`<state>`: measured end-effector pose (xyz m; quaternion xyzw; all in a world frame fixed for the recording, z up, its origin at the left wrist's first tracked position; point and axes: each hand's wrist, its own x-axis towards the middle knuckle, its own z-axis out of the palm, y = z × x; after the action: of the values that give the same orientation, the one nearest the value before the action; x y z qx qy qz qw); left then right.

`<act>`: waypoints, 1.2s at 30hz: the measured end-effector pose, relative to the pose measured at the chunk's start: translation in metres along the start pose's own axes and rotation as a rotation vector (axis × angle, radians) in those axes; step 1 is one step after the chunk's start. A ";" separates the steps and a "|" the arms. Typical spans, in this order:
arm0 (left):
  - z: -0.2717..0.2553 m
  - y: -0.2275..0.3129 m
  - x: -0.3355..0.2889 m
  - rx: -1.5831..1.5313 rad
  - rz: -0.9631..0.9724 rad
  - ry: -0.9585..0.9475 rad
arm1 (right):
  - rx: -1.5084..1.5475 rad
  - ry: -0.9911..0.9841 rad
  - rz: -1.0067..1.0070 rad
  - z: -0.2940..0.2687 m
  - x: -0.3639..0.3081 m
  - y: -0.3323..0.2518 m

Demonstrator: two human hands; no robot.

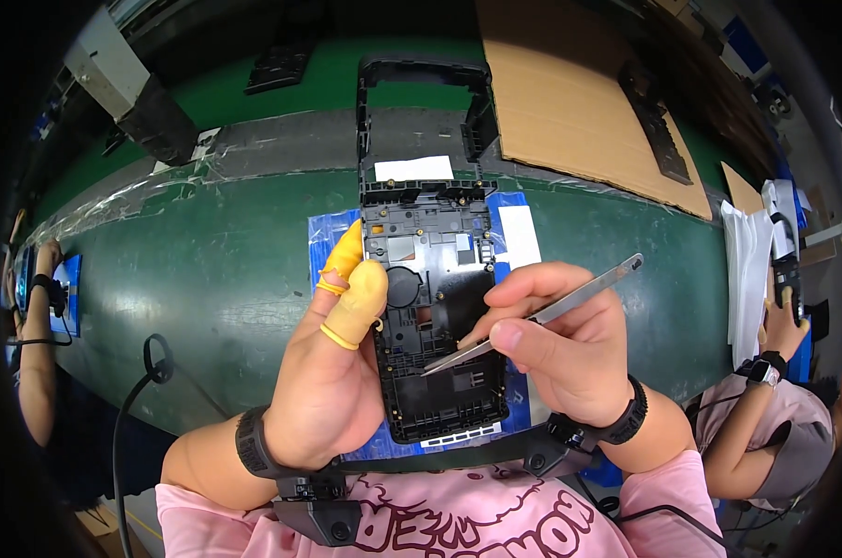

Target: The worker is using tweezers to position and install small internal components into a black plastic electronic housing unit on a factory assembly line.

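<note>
A long black plastic housing point(435, 327) with ribs, brass-coloured inserts and an open frame at its far end lies on a blue pad point(330, 238). Yellow finger cots cover the thumb and a finger of my left hand point(328, 395), which grips the housing's left edge. Metal tweezers point(583, 292) are pinched in my right hand point(574, 358). Their tips rest at or just above the lower part of the housing, to the left of a dark bare area. Whether anything sits between the tips is too small to tell.
Cardboard point(570, 121) lies at the far right with a black strip part point(658, 130) on it. White sheets point(746, 279) are stacked at the right edge. A grey post point(114, 70) stands far left. Co-workers' arms point(38, 363) show at both sides.
</note>
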<state>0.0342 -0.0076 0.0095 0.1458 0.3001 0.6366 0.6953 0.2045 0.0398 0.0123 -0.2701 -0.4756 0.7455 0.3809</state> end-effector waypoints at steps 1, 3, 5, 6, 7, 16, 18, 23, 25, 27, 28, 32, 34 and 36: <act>0.000 0.000 0.000 0.005 0.004 -0.004 | -0.002 -0.002 0.000 0.000 0.000 0.000; 0.001 0.000 0.000 0.009 0.008 -0.006 | -0.004 -0.004 0.002 -0.001 0.000 0.000; 0.002 0.001 -0.001 0.026 0.016 0.014 | 0.003 -0.008 0.011 -0.001 0.000 -0.001; 0.001 0.001 -0.001 0.025 0.015 0.015 | 0.003 -0.007 0.012 0.000 0.000 -0.001; 0.001 0.001 0.000 0.019 0.016 -0.007 | 0.006 -0.003 0.013 0.000 0.000 -0.001; -0.001 -0.001 0.000 0.020 0.021 0.005 | -0.025 -0.010 -0.004 0.000 0.002 0.001; -0.001 0.000 0.000 0.023 0.020 0.004 | -0.020 -0.004 0.001 0.000 0.002 0.001; 0.002 0.001 0.000 -0.004 -0.005 0.023 | -0.029 -0.006 0.000 -0.001 0.002 0.002; 0.000 0.002 -0.003 0.045 -0.007 -0.014 | -0.023 0.000 -0.006 0.000 0.001 0.002; -0.001 0.001 -0.005 0.094 -0.007 -0.051 | -0.016 0.006 -0.012 0.000 0.001 0.001; -0.001 -0.001 -0.005 0.168 0.026 -0.052 | -0.033 -0.001 -0.025 -0.001 0.001 0.000; 0.001 0.000 -0.005 0.275 0.099 -0.059 | -0.101 0.038 -0.026 0.002 0.003 -0.004; -0.007 0.009 -0.004 0.386 0.169 -0.055 | 0.249 0.028 -0.122 -0.007 0.006 -0.003; -0.003 0.026 0.002 0.282 0.346 0.128 | 0.283 0.170 -0.161 -0.013 0.008 -0.011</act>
<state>0.0115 -0.0020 0.0225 0.2502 0.4002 0.7059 0.5281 0.2130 0.0554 0.0169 -0.2369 -0.3519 0.7465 0.5125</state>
